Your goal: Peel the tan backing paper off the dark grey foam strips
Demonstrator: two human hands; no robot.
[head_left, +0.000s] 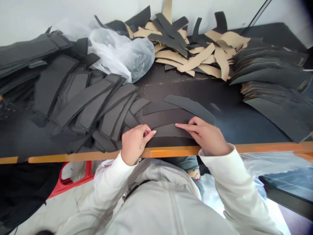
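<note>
A curved dark grey strip (168, 131) of sheet material lies flat near the table's front edge. My left hand (135, 141) is closed in a pinch at the strip's left end. With its index finger stretched out, my right hand (209, 134) touches the strip's upper edge and covers its right end. Just beyond both hands, another curved dark strip (189, 106) lies with its right part close to my right fingers. To the left of my left hand, a spread-out pile of dark, padded-looking curved pieces (96, 102) reaches almost to my fingers.
Stacked dark curved sheets (274, 94) stand at the right. Behind, tan and black strips (195, 57) lie in a loose heap beside a crumpled clear plastic bag (122, 50). An orange edge (176, 151) runs along the table's front. A red stool-like object (70, 182) is below left.
</note>
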